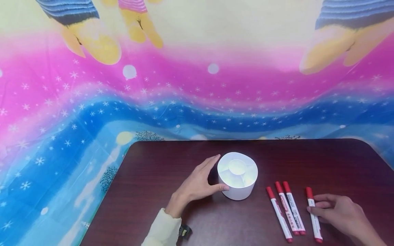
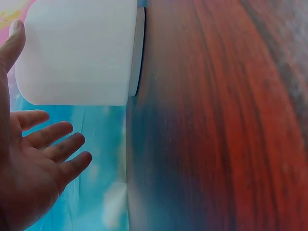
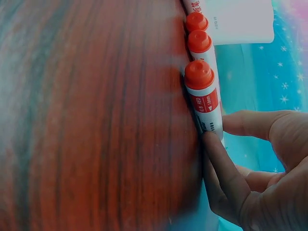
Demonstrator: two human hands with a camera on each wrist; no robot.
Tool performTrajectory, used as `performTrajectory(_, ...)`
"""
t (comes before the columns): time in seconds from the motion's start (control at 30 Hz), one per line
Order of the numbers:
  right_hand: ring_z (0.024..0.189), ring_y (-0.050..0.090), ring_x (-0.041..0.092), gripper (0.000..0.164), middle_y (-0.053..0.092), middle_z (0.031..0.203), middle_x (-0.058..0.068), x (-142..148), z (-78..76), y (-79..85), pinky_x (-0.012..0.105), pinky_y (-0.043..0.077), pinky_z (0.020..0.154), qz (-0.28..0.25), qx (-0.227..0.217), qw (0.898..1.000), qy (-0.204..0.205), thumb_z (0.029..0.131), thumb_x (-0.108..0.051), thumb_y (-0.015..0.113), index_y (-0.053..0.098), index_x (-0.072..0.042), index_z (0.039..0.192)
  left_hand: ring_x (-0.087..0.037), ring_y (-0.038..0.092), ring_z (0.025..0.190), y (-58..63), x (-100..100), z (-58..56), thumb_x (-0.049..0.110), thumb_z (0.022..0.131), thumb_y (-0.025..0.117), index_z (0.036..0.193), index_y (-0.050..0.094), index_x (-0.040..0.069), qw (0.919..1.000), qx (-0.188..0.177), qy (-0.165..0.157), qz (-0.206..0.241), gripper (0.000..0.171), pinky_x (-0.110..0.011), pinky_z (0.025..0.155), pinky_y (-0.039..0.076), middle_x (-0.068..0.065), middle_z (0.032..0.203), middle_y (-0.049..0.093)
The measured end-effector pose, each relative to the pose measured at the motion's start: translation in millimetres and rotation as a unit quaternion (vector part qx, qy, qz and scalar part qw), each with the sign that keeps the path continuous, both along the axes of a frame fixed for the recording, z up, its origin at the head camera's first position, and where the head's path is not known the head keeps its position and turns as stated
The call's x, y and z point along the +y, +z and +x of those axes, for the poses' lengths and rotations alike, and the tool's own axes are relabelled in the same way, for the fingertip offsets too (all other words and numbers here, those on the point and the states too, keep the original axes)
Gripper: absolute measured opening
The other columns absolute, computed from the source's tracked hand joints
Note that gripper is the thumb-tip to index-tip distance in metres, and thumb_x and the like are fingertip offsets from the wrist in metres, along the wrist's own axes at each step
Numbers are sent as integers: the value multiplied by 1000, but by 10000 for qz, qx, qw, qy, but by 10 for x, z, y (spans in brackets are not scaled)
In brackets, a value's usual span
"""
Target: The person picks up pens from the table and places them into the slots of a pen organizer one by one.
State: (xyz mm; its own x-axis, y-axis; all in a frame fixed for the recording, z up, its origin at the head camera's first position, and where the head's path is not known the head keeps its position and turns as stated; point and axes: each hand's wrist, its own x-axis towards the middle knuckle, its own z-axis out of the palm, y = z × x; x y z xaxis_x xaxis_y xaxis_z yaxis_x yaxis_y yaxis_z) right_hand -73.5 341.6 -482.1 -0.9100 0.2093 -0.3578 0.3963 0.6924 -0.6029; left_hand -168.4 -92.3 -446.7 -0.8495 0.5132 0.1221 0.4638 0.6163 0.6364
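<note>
A round white organizer (image 1: 237, 193) with several compartments stands on the table. My left hand (image 1: 197, 184) is at its left side, fingers straight and spread, the thumb tip right at the wall. The left wrist view shows the organizer's side wall (image 2: 77, 53) above the loosely spread fingers (image 2: 60, 147). At the right, my right hand (image 1: 344, 212) pinches a white marker (image 1: 314, 217) with a red cap between thumb and fingers. That marker (image 3: 207, 103) lies along the table in the right wrist view, its red end towards the camera.
Three more red-capped markers lie between the organizer and the right hand: one marker (image 1: 279, 215) slightly apart, the other two (image 1: 287, 210) side by side. The dark wooden table (image 1: 154, 164) has rounded far corners. A colourful patterned cloth (image 1: 184, 85) hangs behind it.
</note>
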Motion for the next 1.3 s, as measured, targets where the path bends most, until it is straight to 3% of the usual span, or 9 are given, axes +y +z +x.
performTrajectory(0.3, 74, 81, 23, 76, 81, 88, 7, -32, 9, -1, 36, 65, 63, -330, 29, 9990, -303, 84, -28, 91, 58, 20, 134, -24, 43, 158, -18, 31, -9, 63, 85, 84, 171, 31, 23, 9999, -84, -55, 24, 109, -55, 125, 43, 0, 172, 41)
performTrajectory(0.83, 79, 81, 22, 78, 79, 91, 6, -8, -13, -36, 37, 67, 69, -876, 0, 9954, -386, 86, -18, 90, 52, 23, 139, -25, 47, 155, -24, 41, -14, 65, 87, 81, 171, 30, 24, 9999, -98, -60, 10, 106, -55, 124, 45, 2, 169, 46)
performTrajectory(1.17, 89, 79, 18, 79, 80, 104, 11, -33, -39, 112, 38, 68, 77, -1331, -109, 9909, -183, 91, -19, 87, 46, 24, 144, -26, 48, 155, -40, 34, -14, 64, 88, 81, 171, 31, 22, 9999, -82, -63, -23, 106, -56, 123, 45, 1, 169, 46)
performTrajectory(1.3, 88, 78, 14, 78, 78, 107, 8, -59, -53, 181, 36, 68, 79, -1374, -91, 9904, -123, 94, -21, 85, 46, 22, 146, -27, 48, 154, -43, 34, -16, 64, 88, 81, 171, 31, 21, 9999, -81, -70, -16, 106, -55, 123, 45, 0, 169, 46)
